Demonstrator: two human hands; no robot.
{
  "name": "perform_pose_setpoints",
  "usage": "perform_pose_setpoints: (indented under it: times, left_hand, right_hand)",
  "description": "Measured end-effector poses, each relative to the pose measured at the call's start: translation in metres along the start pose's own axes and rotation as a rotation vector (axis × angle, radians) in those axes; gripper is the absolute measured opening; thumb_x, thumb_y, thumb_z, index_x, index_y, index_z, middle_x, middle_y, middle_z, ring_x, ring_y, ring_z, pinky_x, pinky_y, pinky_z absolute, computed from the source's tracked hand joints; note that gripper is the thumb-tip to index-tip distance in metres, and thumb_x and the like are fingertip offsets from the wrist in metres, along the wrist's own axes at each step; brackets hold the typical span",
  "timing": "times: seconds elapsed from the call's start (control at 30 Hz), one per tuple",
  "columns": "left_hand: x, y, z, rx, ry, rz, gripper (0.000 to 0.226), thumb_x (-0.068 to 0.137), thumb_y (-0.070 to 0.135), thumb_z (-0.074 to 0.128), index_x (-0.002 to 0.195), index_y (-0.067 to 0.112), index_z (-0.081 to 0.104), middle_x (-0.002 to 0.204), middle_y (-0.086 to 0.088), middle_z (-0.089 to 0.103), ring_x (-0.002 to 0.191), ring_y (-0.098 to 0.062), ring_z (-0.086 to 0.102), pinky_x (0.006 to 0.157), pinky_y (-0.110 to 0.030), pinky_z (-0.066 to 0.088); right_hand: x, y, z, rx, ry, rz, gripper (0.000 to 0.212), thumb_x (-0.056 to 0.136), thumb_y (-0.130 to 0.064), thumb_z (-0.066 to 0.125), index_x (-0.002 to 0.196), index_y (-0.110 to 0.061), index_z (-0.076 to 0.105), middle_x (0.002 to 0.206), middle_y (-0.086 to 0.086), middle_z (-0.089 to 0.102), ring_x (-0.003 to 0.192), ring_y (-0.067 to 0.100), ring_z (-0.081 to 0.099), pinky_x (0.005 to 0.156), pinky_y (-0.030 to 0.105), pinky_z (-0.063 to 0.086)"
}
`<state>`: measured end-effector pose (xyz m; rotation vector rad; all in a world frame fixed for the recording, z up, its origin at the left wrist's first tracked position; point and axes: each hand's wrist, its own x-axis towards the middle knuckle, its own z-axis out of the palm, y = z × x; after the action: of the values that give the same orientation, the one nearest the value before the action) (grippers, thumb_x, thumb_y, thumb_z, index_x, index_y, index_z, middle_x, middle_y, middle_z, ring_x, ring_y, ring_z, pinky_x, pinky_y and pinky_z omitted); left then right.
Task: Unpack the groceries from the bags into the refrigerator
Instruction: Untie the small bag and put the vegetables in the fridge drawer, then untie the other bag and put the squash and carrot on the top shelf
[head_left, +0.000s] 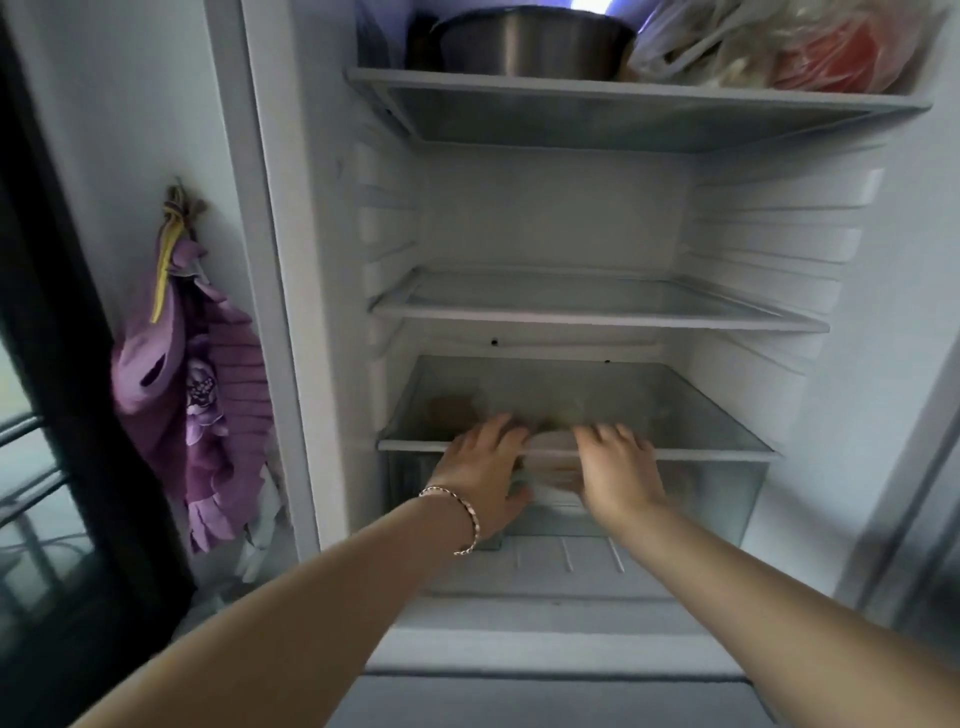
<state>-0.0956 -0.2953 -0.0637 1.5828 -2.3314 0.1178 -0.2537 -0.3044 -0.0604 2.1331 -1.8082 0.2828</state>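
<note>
Both left hand (480, 462), right hand (618, 467): fingers (498, 423) hook drawer (717, 493)

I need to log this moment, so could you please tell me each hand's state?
Left hand: fingers over the front of the bottom shelf; grip cannot be told, blurred.
Right hand: fingers over the same edge; cannot be told.

the refrigerator (561, 208) is white inside. on its top shelf (623, 89), a silver-grey pot (530, 47) and a milky bag (691, 47) showing red-orange. its bottom drawer (722, 493) is smoky translucent. left of the refrigerator hangs a purple cloth (228, 395) with a flower print and a yellow strip (165, 278). before the refrigerator, a rose-gold bracelet (464, 512).
</note>
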Motion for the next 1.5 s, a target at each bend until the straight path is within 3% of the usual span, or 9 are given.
perform_pose_setpoints:
  times: [0.13, 0.23, 0.43, 0.57, 0.67, 1.0, 1.13, 1.27, 1.5]
  left_hand:
    - [-0.064, 0.012, -0.023, 0.010, 0.134, -0.220, 0.053, 0.090, 0.027, 0.049, 0.138, 0.017, 0.031, 0.142, -0.002, 0.031, 0.129, -0.024, 0.031, 0.104, -0.033, 0.030]
    - [-0.123, 0.022, -0.034, 0.072, 0.091, -0.450, 0.034, 0.091, 0.026, 0.045, 0.123, 0.018, 0.046, 0.125, -0.001, 0.051, 0.116, -0.024, 0.047, 0.093, -0.033, 0.038]
    - [-0.278, 0.062, -0.053, 0.180, -0.073, -1.036, 0.025, 0.094, 0.027, 0.038, 0.106, 0.018, 0.058, 0.115, -0.001, 0.063, 0.106, -0.027, 0.059, 0.078, -0.028, 0.039]
    - [-0.404, 0.101, -0.066, 0.197, -0.179, -1.349, 0.027, 0.092, 0.025, 0.041, 0.109, 0.015, 0.059, 0.118, -0.005, 0.062, 0.109, -0.027, 0.059, 0.083, -0.030, 0.045]
    - [-0.513, 0.156, -0.081, 0.185, -0.121, -1.595, 0.027, 0.090, 0.028, 0.043, 0.105, 0.016, 0.061, 0.114, -0.008, 0.064, 0.104, -0.030, 0.060, 0.081, -0.030, 0.047]
    - [-0.828, 0.472, -0.118, 0.234, 0.107, -2.377, 0.029, 0.093, 0.028, 0.041, 0.115, 0.016, 0.057, 0.122, -0.007, 0.060, 0.112, -0.029, 0.057, 0.087, -0.032, 0.044]
    - [-0.908, 0.612, -0.125, 0.224, 0.203, -2.609, 0.025, 0.091, 0.024, 0.042, 0.108, 0.016, 0.058, 0.116, -0.005, 0.062, 0.108, -0.027, 0.058, 0.079, -0.028, 0.037]
    - [-0.972, 0.758, -0.130, 0.279, 0.282, -2.829, 0.023, 0.091, 0.024, 0.041, 0.104, 0.019, 0.059, 0.111, -0.004, 0.064, 0.104, -0.027, 0.059, 0.080, -0.029, 0.039]
    - [-1.043, 0.960, -0.118, 0.322, 0.467, -3.138, 0.023, 0.091, 0.027, 0.040, 0.101, 0.020, 0.060, 0.109, -0.002, 0.065, 0.101, -0.026, 0.061, 0.080, -0.031, 0.047]
  right_hand:
    - [-0.027, -0.027, -0.018, 0.279, -0.005, -0.185, 0.038, 0.088, -0.023, 0.057, 0.125, -0.019, 0.051, 0.129, 0.002, 0.051, 0.121, 0.023, 0.047, 0.093, 0.030, 0.039]
    - [-0.059, -0.060, -0.039, 0.476, -0.147, -0.399, 0.036, 0.087, -0.027, 0.057, 0.122, -0.020, 0.054, 0.122, 0.001, 0.058, 0.112, 0.023, 0.055, 0.090, 0.030, 0.045]
    - [-0.158, -0.135, -0.079, 0.469, -0.369, -0.892, 0.024, 0.089, -0.031, 0.054, 0.111, -0.024, 0.060, 0.113, -0.002, 0.064, 0.104, 0.022, 0.058, 0.086, 0.031, 0.048]
    - [-0.256, -0.184, -0.109, 0.464, -0.361, -1.197, 0.023, 0.091, -0.030, 0.050, 0.110, -0.022, 0.061, 0.113, -0.001, 0.064, 0.107, 0.024, 0.058, 0.084, 0.031, 0.046]
    - [-0.348, -0.214, -0.134, 0.479, -0.306, -1.441, 0.023, 0.092, -0.027, 0.048, 0.108, -0.019, 0.062, 0.110, 0.002, 0.066, 0.104, 0.027, 0.060, 0.082, 0.032, 0.046]
    - [-0.744, -0.228, -0.241, 0.473, -0.248, -2.127, 0.026, 0.092, -0.030, 0.047, 0.112, -0.026, 0.064, 0.116, 0.003, 0.065, 0.106, 0.028, 0.061, 0.086, 0.029, 0.047]
    - [-0.899, -0.191, -0.284, 0.461, -0.259, -2.298, 0.025, 0.091, -0.026, 0.046, 0.106, -0.022, 0.065, 0.109, 0.004, 0.066, 0.100, 0.028, 0.063, 0.075, 0.025, 0.045]
    - [-1.056, -0.129, -0.326, 0.376, -0.258, -2.572, 0.026, 0.094, -0.023, 0.042, 0.106, -0.014, 0.063, 0.108, 0.008, 0.064, 0.100, 0.027, 0.060, 0.075, 0.028, 0.044]
    - [-1.263, -0.024, -0.380, 0.297, -0.235, -2.927, 0.023, 0.089, -0.024, 0.047, 0.096, -0.019, 0.067, 0.103, 0.000, 0.067, 0.096, 0.024, 0.062, 0.081, 0.035, 0.052]
